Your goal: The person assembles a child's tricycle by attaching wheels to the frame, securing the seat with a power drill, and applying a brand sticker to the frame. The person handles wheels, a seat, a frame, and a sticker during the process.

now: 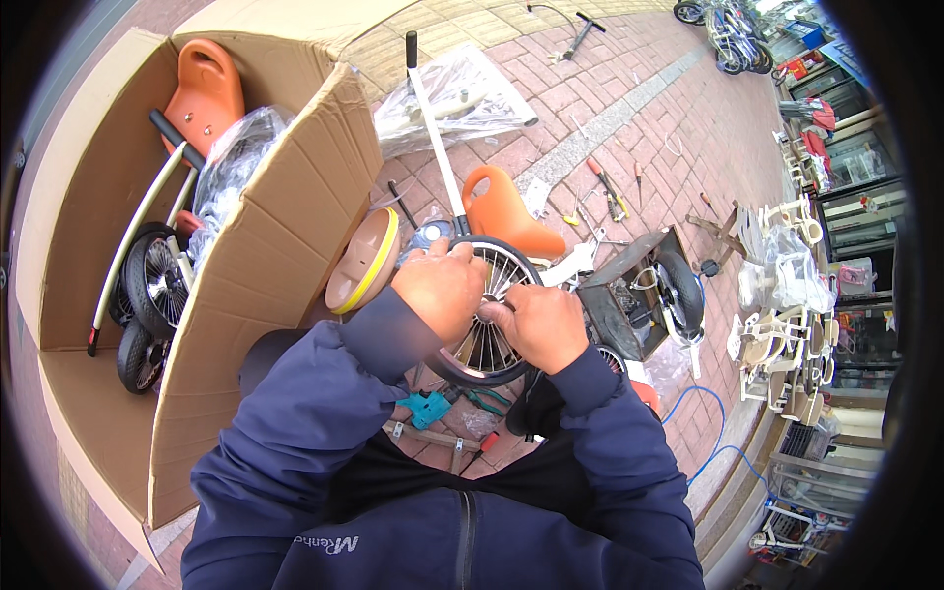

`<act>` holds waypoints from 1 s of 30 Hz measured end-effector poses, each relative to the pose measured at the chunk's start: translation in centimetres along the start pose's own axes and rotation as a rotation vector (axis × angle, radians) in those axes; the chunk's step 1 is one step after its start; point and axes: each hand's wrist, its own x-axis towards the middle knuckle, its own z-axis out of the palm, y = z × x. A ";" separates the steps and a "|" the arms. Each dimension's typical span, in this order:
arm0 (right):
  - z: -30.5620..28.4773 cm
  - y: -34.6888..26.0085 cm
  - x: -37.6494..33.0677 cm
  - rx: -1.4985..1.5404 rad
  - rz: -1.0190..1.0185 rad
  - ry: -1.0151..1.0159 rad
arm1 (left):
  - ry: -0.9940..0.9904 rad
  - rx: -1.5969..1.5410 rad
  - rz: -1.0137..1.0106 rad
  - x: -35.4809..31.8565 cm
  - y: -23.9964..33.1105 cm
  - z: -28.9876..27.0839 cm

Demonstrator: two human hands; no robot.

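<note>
In front of my body is a small spoked wheel [486,346] with a black tyre. My left hand [442,287] is curled over its upper left part, fingers closed. My right hand [539,323] is closed at the hub, thumb and fingers pressed together; whatever they pinch is hidden. Just beyond the wheel are an orange moulded seat [503,218] and a white bar [436,138] topped by a black grip. A white frame part [575,264] extends right of the wheel. On the left lies a round tan piece with a yellow rim [366,264].
A big cardboard box [265,236] on the left holds another orange seat [205,93] and wheels [157,280]. To the right stands a dark metal toolbox [618,295]. A teal power tool [425,408] lies below the wheel. Pliers [618,202] and a blue hose [723,413] are on the brick paving.
</note>
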 end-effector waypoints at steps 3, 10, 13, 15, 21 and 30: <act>0.0 -0.2 0.0 0.063 -0.072 0.061 | 0.018 -0.012 0.011 0.0 0.0 0.0; 0.2 -0.6 0.0 0.078 -0.104 0.112 | 0.025 0.000 0.021 -0.1 -0.1 0.0; 0.2 -0.8 -0.1 0.041 -0.058 0.069 | 0.029 0.010 0.022 -0.2 -0.1 -0.1; 0.1 -0.8 -0.2 -0.014 0.034 -0.006 | 0.016 0.012 0.016 -0.1 0.0 -0.1; 0.3 -0.6 -0.2 0.076 -0.080 0.010 | -0.007 0.013 0.008 -0.1 0.0 -0.3; 0.1 -0.6 -0.1 -0.027 0.022 -0.090 | 0.003 0.027 0.016 -0.1 -0.1 -0.2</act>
